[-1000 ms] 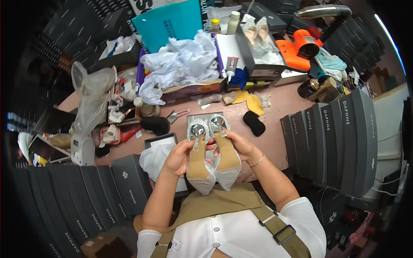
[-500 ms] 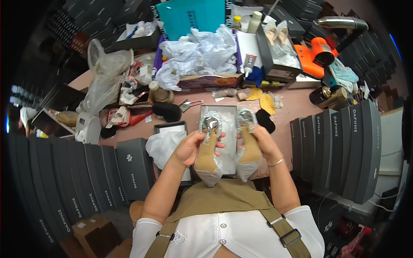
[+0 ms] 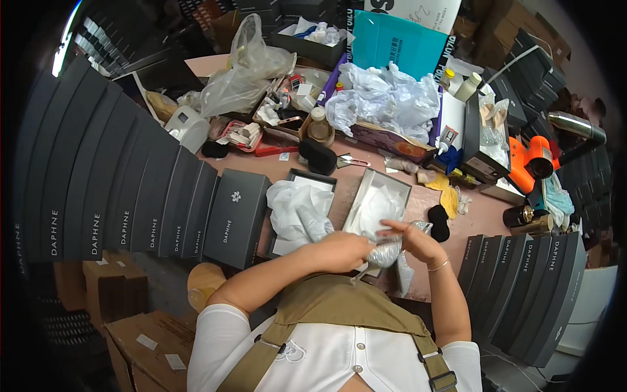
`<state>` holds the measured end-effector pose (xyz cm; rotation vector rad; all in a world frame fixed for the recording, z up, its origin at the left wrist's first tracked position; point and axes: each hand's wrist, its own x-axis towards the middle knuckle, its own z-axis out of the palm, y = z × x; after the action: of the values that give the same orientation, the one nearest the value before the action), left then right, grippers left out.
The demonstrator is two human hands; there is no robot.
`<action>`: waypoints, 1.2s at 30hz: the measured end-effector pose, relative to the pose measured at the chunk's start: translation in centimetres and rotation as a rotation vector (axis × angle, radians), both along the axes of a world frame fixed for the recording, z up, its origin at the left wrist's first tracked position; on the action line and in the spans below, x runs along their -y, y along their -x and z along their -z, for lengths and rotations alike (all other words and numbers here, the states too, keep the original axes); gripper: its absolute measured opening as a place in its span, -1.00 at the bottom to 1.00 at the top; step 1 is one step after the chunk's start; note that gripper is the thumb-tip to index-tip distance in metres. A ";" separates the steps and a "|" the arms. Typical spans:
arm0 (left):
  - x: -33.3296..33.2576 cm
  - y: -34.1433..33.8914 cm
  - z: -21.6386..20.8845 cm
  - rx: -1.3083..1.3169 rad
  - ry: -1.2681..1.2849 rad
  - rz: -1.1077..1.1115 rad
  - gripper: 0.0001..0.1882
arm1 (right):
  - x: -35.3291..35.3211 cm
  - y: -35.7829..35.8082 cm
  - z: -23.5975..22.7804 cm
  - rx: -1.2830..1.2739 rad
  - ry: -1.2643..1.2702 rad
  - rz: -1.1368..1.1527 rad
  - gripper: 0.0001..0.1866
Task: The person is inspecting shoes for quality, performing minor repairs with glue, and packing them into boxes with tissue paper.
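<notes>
Two silver, glittery pointed shoes are between my hands, above the front of an open grey shoebox (image 3: 403,189). My left hand (image 3: 346,251) is closed at one end of the nearer silver shoe (image 3: 385,253); its fingertips are partly hidden. A thin pale strip hangs below that hand. My right hand (image 3: 421,243) is wrapped around the other silver shoe (image 3: 405,276), whose toe points down towards me, and its fingers also reach over the first shoe. White tissue paper (image 3: 379,208) lies in the box. Left of it, a second open box (image 3: 330,183) holds more crumpled white tissue, partly under my left forearm.
Grey shoeboxes (image 3: 235,219) stand in rows at left and right. Behind are a purple-edged carton (image 3: 395,140) of crumpled white paper, an orange heat gun (image 3: 532,158), black pads (image 3: 318,157) and yellow cloths (image 3: 449,201). A shoebox (image 3: 488,147) with shoes sits at back right.
The shoes, earlier held apart and upright with soles towards me, are now together and lower right of the box's middle. My left hand has crossed rightwards. The view has shifted left.
</notes>
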<state>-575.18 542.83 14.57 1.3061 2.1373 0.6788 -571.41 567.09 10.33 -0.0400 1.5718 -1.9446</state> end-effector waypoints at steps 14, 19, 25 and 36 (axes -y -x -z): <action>9.0 7.2 8.7 -0.041 -0.157 -0.755 -0.42 | 1.6 -2.5 2.7 -0.074 -0.519 -0.134 -0.21; 9.6 9.0 20.8 -0.054 0.177 -0.652 -0.45 | 2.3 -1.1 1.7 -0.331 -1.023 -0.131 -0.39; 9.7 7.9 23.4 -0.162 0.028 -0.719 -0.82 | -9.8 -1.1 -5.2 -0.459 -0.840 0.478 -0.53; 9.7 7.7 24.6 -0.092 0.025 -0.877 -0.85 | -20.0 8.0 -24.3 -0.666 -0.676 1.157 -0.19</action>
<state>-582.91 533.13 -9.99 0.3223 2.7604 0.9152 -579.40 587.13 34.68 0.7138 3.1101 -2.1020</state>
